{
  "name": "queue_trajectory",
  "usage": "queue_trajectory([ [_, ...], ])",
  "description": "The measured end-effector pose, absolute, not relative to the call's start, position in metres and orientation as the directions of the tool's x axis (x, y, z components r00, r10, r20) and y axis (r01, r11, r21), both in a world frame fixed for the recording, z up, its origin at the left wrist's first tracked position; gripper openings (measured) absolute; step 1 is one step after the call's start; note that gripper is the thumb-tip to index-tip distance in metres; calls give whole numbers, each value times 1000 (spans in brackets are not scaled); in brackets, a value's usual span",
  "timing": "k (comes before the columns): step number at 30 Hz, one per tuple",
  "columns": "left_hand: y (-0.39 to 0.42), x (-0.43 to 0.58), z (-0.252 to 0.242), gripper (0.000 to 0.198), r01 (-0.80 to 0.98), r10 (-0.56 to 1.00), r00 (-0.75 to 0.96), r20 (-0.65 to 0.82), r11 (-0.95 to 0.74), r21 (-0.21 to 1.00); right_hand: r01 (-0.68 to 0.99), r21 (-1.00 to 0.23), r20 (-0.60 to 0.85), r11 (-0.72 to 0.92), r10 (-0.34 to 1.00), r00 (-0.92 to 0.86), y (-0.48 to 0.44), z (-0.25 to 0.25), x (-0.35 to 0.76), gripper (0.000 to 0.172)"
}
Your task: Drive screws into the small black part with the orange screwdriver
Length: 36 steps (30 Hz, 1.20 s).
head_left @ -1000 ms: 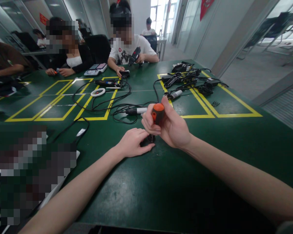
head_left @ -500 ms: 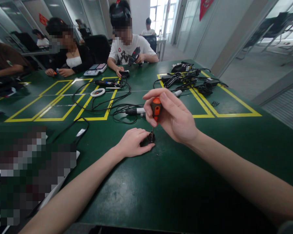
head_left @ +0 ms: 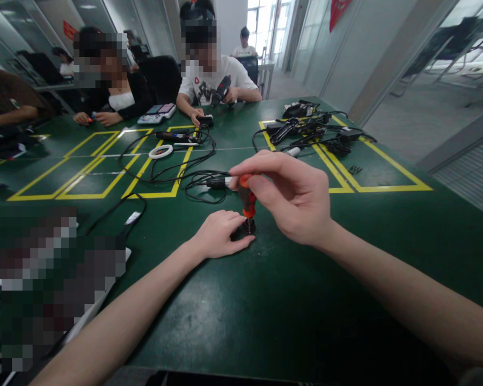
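My right hand [head_left: 293,195] pinches the top of a screwdriver [head_left: 248,199] with a red and dark handle, held nearly upright. Its metal shaft points down into a small black round part [head_left: 248,226] on the green table [head_left: 290,300]. Around that part my left hand [head_left: 221,235] lies low, with thumb and fingers closed on its sides and the wrist near the tabletop. Whether the tip sits in a screw is too small to tell. A tiny speck [head_left: 260,254] lies just in front of the black part.
Behind my hands lie coiled black cables [head_left: 205,185] and a white ring [head_left: 161,151]. A heap of black cables and adapters [head_left: 306,128] is at the back right, near small dark springs or screws [head_left: 355,170]. Across the table a person [head_left: 217,80] holds a power tool [head_left: 221,91].
My right hand has shifted its grip to the handle's top, and the screwdriver sits lower and leans slightly differently. My left hand and the black part stay in place.
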<state>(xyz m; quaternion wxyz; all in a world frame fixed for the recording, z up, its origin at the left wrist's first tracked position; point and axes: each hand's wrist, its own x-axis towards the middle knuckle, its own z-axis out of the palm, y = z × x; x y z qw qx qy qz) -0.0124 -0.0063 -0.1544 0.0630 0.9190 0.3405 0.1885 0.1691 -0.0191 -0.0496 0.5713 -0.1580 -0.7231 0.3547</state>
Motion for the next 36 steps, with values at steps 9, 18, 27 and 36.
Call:
queue_trajectory([
  [9, -6, -12, -156, 32, 603, 659, 696, 286, -752, 267, -65, -620, 772, 782, 593, -227, -16, -58, 170, 34],
  [18, -7, -11, -153, 31, 624, 677, 692, 252, -736, 264, 164, -505, 833, 848, 528, -167, -9, -56, 175, 13],
  [27, -6, -11, -155, 32, 604, 658, 699, 280, -753, 263, 23, -618, 759, 786, 604, -245, -13, -58, 171, 20],
  [36, -9, -10, -152, 31, 627, 677, 683, 274, -736, 254, -367, -784, 610, 501, 731, -305, -20, -59, 165, 17],
])
